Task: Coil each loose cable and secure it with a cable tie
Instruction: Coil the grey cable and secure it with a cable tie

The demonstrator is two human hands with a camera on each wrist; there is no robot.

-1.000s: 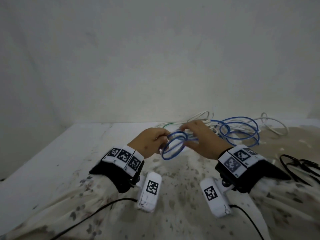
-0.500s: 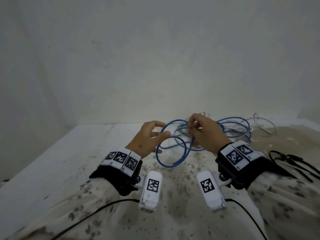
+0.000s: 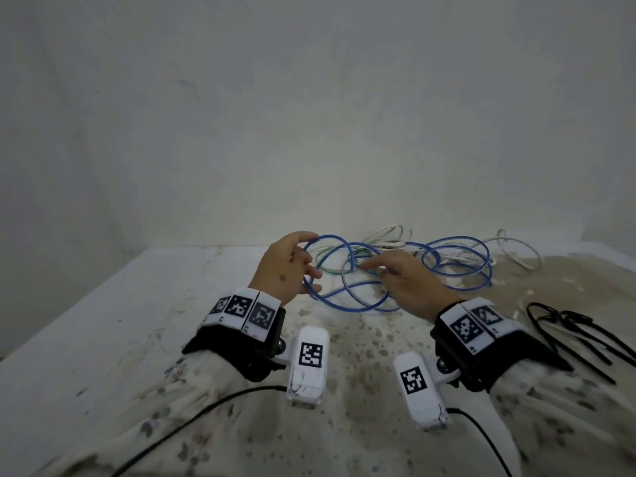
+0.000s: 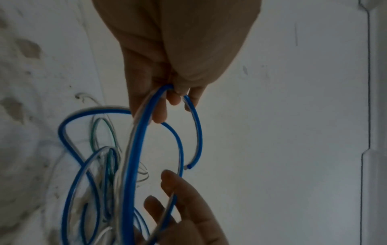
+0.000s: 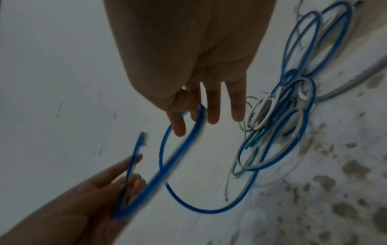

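We are mid-coil on the blue cable, its loops raised just over the bench, the rest trailing right into the pile. Next we gather another turn. Our left hand pinches the loops; our right hand, fingers spread, hooks one strand.
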